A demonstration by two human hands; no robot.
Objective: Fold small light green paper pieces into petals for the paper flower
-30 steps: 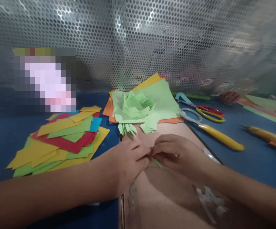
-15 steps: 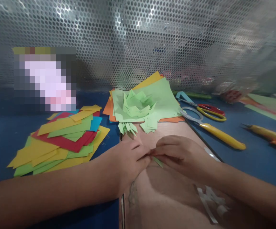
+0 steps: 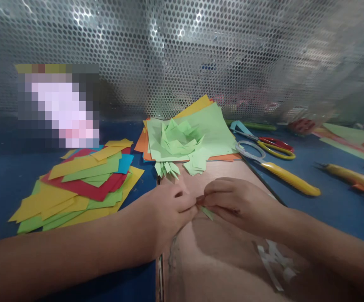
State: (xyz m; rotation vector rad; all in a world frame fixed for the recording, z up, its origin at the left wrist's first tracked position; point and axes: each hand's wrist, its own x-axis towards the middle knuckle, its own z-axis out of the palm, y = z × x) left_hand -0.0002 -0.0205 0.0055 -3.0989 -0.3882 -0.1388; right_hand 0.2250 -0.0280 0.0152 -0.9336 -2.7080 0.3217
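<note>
My left hand (image 3: 172, 212) and my right hand (image 3: 237, 203) meet fingertip to fingertip over a wooden board (image 3: 201, 268). Between them they pinch a small light green paper piece (image 3: 206, 213); most of it is hidden by the fingers. Just beyond lie folded green paper pieces (image 3: 167, 169) and a few flat green slips (image 3: 196, 163) at the board's far end. A ring of joined, pointed green paper (image 3: 182, 138) rests behind them on a light green sheet (image 3: 219, 126).
Left, a pile of coloured paper (image 3: 84, 180) covers the blue table (image 3: 144, 251). At right lie yellow-handled scissors (image 3: 290, 178), red-and-yellow scissors (image 3: 276, 147) and a yellow tool (image 3: 352, 178). White strips (image 3: 273, 266) lie near my right forearm. A perforated metal screen (image 3: 122, 50) stands behind.
Both hands keep their pinch on the green paper, with only slight finger movement. The whole view has shifted a little.
</note>
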